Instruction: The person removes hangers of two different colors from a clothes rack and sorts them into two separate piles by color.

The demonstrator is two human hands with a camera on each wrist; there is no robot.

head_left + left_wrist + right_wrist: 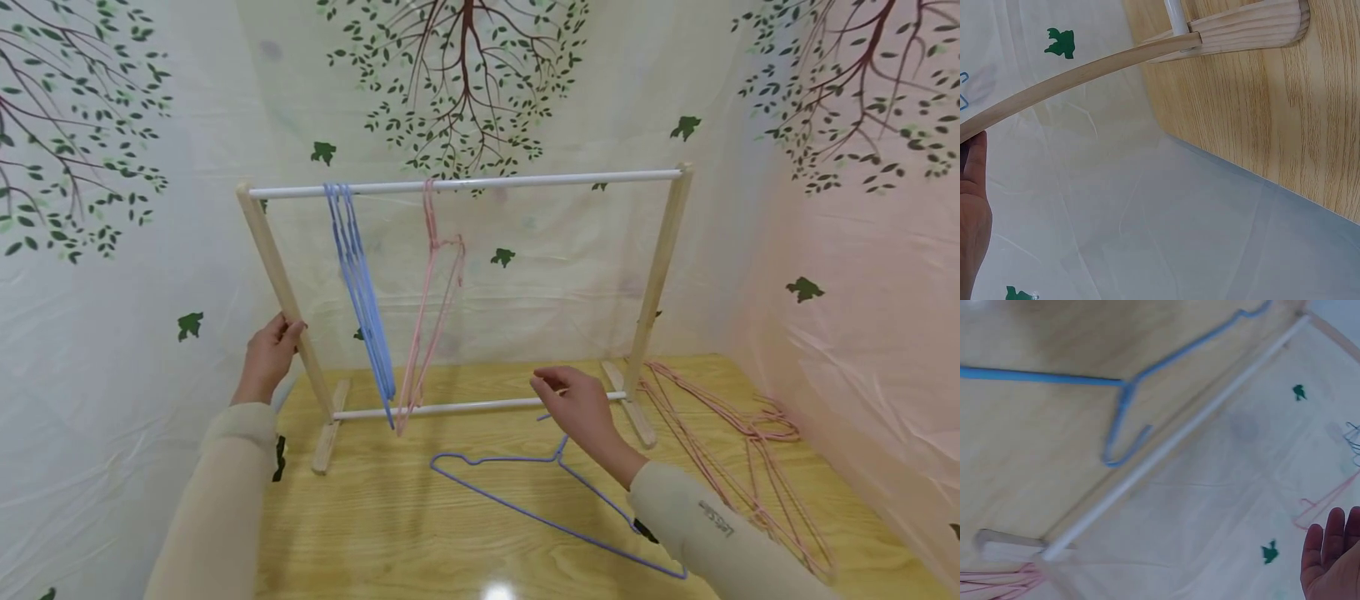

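My left hand [270, 354] grips the left wooden post [273, 258] of a hanger rack around mid-height, thumb on the near side. Its fingers also show against the post in the left wrist view. My right hand [581, 408] is in the air in front of the lower rail [487, 405], fingers loosely bent and holding nothing. Below it, a blue clothes hanger [517, 459] lies on the table, its hook partly hidden by that hand in the head view. Several blue hangers [363, 292] hang bunched on the top rail [555, 179], left of some pink hangers [430, 258].
A loose pile of pink hangers [750, 429] lies on the wood-grain table [360, 533] at the right, beside the rack's right foot [633, 417]. Behind the rack hangs a pale sheet [570, 275] printed with trees and leaves.
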